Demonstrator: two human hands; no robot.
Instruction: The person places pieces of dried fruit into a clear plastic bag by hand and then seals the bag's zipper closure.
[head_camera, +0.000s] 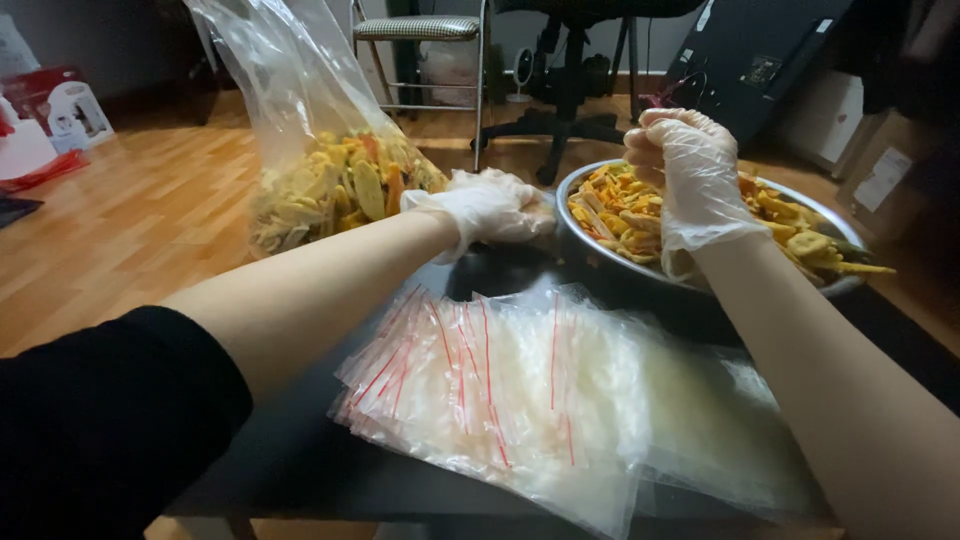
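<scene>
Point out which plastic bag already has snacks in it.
The large clear bag standing upright at the left, beside the gloved left hand, holds yellow and orange snack pieces. The small zip bags with red strips lie flat and empty in a pile in front.

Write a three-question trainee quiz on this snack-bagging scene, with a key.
1. True or false: both hands wear thin clear disposable gloves.
2. Which hand is over the round metal bowl of mixed yellow and orange dried chips? A) left B) right
3. What lies flat on the dark table, nearest the camera?

Key
1. True: left hand and right hand are both gloved.
2. B. Its grip is closed above the chips; the left hand is by the large clear plastic bag of chips.
3. A pile of small clear zip bags with red seal strips.
</scene>
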